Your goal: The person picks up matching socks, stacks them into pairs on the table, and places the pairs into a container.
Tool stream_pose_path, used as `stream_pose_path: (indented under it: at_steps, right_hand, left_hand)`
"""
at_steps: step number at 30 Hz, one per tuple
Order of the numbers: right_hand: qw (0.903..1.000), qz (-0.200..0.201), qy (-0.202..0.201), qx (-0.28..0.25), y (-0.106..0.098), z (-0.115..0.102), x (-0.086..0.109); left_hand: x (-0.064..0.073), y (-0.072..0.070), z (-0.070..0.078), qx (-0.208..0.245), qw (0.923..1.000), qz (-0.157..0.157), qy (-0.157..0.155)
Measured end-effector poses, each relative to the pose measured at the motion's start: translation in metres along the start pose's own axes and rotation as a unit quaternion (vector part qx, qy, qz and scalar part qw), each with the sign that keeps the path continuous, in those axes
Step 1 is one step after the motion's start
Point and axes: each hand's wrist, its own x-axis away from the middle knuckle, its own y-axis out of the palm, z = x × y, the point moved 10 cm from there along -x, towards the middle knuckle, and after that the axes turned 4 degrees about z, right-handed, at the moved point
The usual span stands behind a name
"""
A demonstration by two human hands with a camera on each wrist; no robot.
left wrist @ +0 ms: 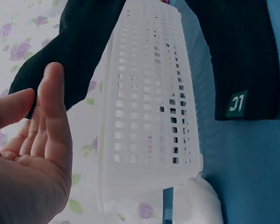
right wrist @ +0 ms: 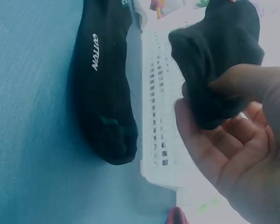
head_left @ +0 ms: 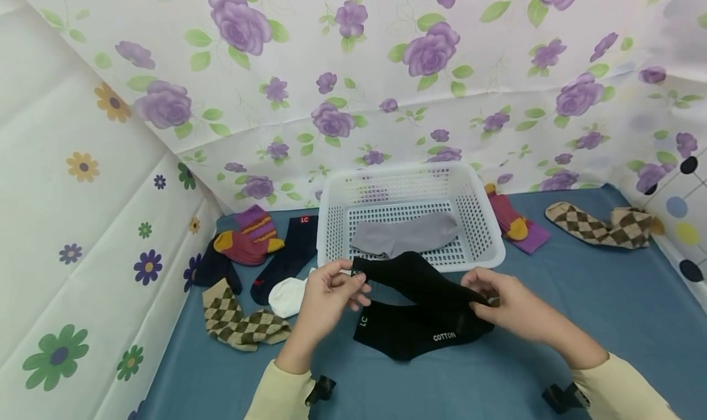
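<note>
A black sock (head_left: 417,279) is stretched between my two hands, raised off the table. My left hand (head_left: 330,297) pinches its cuff between thumb and forefinger. At the toe end, my right hand (head_left: 513,303) grips the fabric between thumb and fingers, bunching it in the right wrist view. Below lies another black sock (head_left: 403,337), flat on the blue cloth, with "LC" at its cuff and "COTTON" along its foot. The held sock hides part of its upper edge. Just beyond my hands, a grey sock (head_left: 405,236) lies in the white basket (head_left: 494,245).
To the left are a maroon-and-yellow sock (head_left: 248,245), navy socks (head_left: 293,248), a white sock (head_left: 286,297) and a checkered sock (head_left: 237,325). On the right lie a maroon-and-purple sock (head_left: 510,217) and another checkered sock (head_left: 596,226). A flowered sheet (head_left: 364,143) hangs behind the basket.
</note>
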Motion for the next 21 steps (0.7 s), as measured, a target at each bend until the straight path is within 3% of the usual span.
stream_pose_path:
  at_steps: [5, 9, 12, 15, 17, 19, 21]
  right_hand:
    - [0.9991, 0.007, -0.007, 0.042, -0.002, 0.0, 0.004]
    - [0.9893, 0.082, -0.042, 0.113, -0.016, -0.012, 0.012]
    - [0.9661, 0.148, -0.129, 0.167, -0.023, -0.034, 0.022]
    - [0.9249, 0.188, -0.242, 0.225, -0.018, -0.053, 0.034]
    - [0.9037, 0.192, -0.289, 0.251, -0.011, -0.056, 0.039]
    - [0.8947, 0.186, -0.307, 0.267, -0.001, -0.05, 0.04]
    - [0.9001, 0.167, -0.295, 0.273, 0.008, -0.038, 0.038]
  left_hand:
    - [0.001, 0.001, -0.007, 0.027, 0.9992, -0.013, -0.026]
    - [0.003, 0.0, -0.013, 0.026, 0.9979, -0.006, -0.059]
    - [0.003, -0.005, -0.017, -0.02, 0.9977, 0.015, -0.063]
    - [0.004, -0.008, -0.023, -0.095, 0.9932, 0.032, -0.06]
    - [0.006, -0.006, -0.028, -0.142, 0.9878, 0.028, -0.059]
    - [0.008, -0.003, -0.037, -0.175, 0.9823, 0.017, -0.065]
    - [0.009, 0.002, -0.047, -0.202, 0.977, 0.005, -0.07]
